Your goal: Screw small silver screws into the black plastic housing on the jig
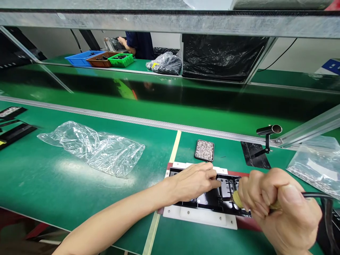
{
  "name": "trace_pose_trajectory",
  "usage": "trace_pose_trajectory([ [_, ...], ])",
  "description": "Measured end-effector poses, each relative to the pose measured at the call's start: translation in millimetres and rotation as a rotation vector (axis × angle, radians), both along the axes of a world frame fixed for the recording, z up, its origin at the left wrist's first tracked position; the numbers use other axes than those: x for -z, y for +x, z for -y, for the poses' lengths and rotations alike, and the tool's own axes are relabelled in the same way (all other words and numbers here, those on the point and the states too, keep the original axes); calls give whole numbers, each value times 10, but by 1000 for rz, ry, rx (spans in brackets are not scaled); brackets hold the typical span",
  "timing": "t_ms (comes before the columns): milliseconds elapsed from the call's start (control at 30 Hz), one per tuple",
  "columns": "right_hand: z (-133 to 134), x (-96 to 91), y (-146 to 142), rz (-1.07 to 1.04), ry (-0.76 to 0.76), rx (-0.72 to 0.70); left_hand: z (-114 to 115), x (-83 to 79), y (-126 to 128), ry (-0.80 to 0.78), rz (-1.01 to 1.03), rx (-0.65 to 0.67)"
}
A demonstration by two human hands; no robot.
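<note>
My right hand (284, 209) is wrapped round the yellow handle of a soldering iron (237, 199), whose black cord runs off to the right. The iron's tip points left, down at a long black plastic frame (212, 200). This frame lies in a white fixture (202, 216) with screws in it, on a dark red base. Over the frame's middle is my left hand (198, 180), its fingers bent and pressed together inside the frame. Whatever those fingertips hold is hidden. Just behind the left hand stands a small black tray (204, 150) full of tiny metal parts.
A tubular metal iron stand (269, 130) is at the back right, near a clear bag of small parts (313, 166). An empty-looking plastic bag (95, 147) lies left. Across the divider, a person (139, 44) works near blue, brown and green bins (120, 61). A metal shelf (170, 20) crosses above.
</note>
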State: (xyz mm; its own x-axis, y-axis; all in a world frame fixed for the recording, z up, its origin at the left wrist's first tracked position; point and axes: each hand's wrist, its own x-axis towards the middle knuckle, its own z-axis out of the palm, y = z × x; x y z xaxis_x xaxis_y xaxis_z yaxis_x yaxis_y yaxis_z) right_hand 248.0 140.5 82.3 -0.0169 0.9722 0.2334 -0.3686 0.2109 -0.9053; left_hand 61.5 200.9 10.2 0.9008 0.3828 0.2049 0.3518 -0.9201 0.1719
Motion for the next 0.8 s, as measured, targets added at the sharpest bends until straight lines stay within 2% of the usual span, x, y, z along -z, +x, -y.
trace_pose_trajectory([
  [167, -3, 12, -34, 18, -6, 28, 80, 14, 50, 94, -4, -22],
  [233, -7, 34, -28, 19, -4, 30, 59, 8, 44, 65, 39, -16],
  [300, -11, 74, 8, 19, 5, 15, -32, 8, 21, -25, 123, -65],
  [367, -15, 127, 67, 40, 28, -41, -196, 27, -18, -151, 205, -215],
  [467, -24, 192, 134, 73, 59, -126, -515, 109, -91, -331, 221, -528],
  [533, -32, 201, 127, 80, 64, -125, -709, 194, -129, -365, 201, -614],
  [667, -39, 177, 56, 57, 69, -39, -928, 355, -123, -349, 165, -630],
  [800, -37, 225, 96, 84, 81, -112, -977, 412, -54, -318, 108, -608],
])
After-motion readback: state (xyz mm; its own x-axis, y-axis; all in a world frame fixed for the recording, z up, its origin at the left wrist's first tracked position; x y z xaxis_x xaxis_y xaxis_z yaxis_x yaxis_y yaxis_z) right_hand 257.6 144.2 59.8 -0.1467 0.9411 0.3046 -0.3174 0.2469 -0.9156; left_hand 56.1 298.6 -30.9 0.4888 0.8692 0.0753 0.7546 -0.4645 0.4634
